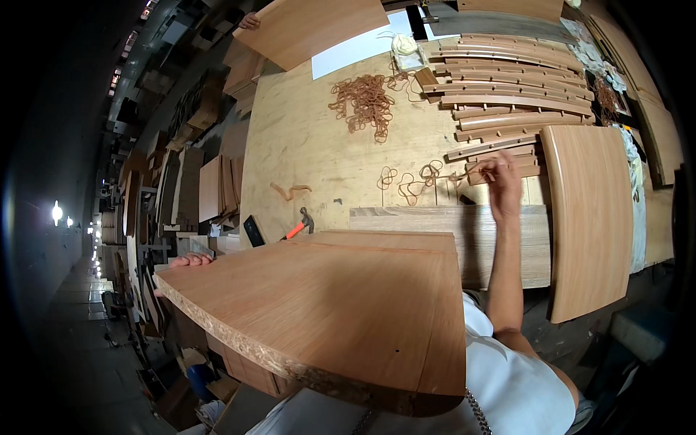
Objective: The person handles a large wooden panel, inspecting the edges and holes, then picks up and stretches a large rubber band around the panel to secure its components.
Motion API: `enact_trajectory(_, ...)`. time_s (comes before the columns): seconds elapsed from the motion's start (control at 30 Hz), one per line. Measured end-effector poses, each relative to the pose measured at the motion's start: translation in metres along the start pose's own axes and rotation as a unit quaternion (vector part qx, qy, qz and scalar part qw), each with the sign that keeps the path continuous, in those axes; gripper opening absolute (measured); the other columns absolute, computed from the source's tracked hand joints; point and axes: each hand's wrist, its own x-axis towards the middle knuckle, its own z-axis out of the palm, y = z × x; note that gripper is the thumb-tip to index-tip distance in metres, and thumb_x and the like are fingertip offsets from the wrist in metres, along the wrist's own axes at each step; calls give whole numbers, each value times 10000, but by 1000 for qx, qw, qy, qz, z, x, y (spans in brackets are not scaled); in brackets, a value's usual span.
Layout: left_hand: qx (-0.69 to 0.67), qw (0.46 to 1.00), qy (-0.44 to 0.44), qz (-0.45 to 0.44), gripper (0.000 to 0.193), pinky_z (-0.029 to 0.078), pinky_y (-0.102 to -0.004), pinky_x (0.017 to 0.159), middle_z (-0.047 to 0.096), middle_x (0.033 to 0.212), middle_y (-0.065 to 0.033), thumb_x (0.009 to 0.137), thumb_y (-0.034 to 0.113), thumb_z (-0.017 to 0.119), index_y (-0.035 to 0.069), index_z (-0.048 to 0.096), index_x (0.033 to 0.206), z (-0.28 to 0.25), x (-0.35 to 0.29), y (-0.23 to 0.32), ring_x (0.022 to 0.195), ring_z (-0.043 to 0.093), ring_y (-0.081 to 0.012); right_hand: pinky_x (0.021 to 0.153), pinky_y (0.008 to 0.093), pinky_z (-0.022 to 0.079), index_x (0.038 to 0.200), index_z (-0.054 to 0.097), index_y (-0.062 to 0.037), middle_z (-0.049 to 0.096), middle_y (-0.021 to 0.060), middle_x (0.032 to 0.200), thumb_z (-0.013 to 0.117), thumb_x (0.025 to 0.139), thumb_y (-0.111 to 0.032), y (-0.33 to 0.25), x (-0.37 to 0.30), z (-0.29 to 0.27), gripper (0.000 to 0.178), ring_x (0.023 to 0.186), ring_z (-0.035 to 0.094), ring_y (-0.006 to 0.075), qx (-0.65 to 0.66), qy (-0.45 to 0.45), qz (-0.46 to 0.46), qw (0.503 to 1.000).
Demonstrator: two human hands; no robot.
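Observation:
A large brown wood-veneer board [341, 297] with a raw chipboard edge stands tilted in front of me, its lower side near my body. My left hand [193, 259] is closed round its far left corner; the thumb is mostly hidden behind the board. Over the workbench my right hand [503, 177] has its fingers pinched on a thin brown rubber band, which stretches off to the left. More loose rubber bands [410, 190] lie just left of that hand. Under my right forearm lies a grey wood-grain board [507, 246].
A tangled pile of rubber bands [362, 105] lies on the workbench [290, 138]. Several wooden strips with pegs [518, 90] are stacked at the back right. A hammer [299, 225] and a black phone [254, 232] lie left. Another person's hand [249, 21] holds a board [319, 25].

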Motion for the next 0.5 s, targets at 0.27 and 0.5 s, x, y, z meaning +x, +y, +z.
enact_trajectory(0.27, -12, 1000, -9, 0, 949, 308, -479, 1018, 497, 1236, -214, 721, 757, 500, -14, 452, 1273, -1, 9, -5, 1179, 453, -339, 654, 253, 472, 1238, 454, -6, 622, 91, 893, 610, 862, -82, -54, 0, -38, 414, 676, 557, 120, -44, -50, 133, 989)
enact_trajectory(0.5, -21, 1000, -9, -2, 957, 265, -485, 1045, 502, 1245, -196, 693, 712, 590, -20, 436, 1290, -22, -21, 1, 1184, 452, -327, 650, 235, 424, 1308, 395, -62, 566, 80, 906, 550, 873, -14, -59, -20, -54, 464, 599, 440, 46, 115, -49, 44, 991)
